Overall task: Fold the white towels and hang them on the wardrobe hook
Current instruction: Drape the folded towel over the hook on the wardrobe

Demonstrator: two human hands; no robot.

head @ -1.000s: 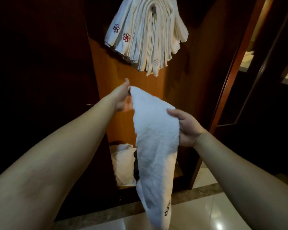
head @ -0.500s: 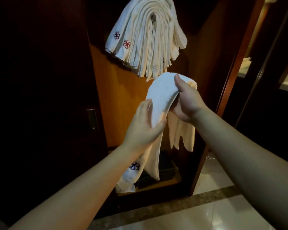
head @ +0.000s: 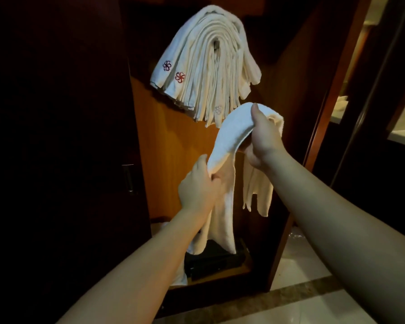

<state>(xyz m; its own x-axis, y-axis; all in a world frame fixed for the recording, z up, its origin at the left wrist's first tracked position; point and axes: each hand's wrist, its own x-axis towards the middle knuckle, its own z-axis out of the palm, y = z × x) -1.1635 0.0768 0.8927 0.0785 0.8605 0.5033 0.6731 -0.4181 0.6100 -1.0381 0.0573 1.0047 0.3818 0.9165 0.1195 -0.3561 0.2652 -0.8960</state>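
Note:
A white towel (head: 232,129) is draped in a long fold in front of the open wardrobe. My right hand (head: 262,141) grips its top bend, thumb over the cloth, just below the hanging pile. My left hand (head: 198,185) grips the same towel lower down on its left strand. Both ends hang down toward the wardrobe floor. Above, several folded white towels (head: 206,66) with red flower emblems hang over the wardrobe hook (head: 216,44), which is mostly hidden by them.
The wardrobe's orange wooden back panel (head: 168,148) lies behind the towels. A dark box (head: 211,258) sits on the wardrobe floor. A dark door with a handle (head: 128,177) stands at left. Glossy floor tiles (head: 297,258) and a wooden frame (head: 327,94) are at right.
The towel went from one long hanging strip to a fold draped over my right hand, which rose toward the hook. My left hand dropped and gripped the lower strand.

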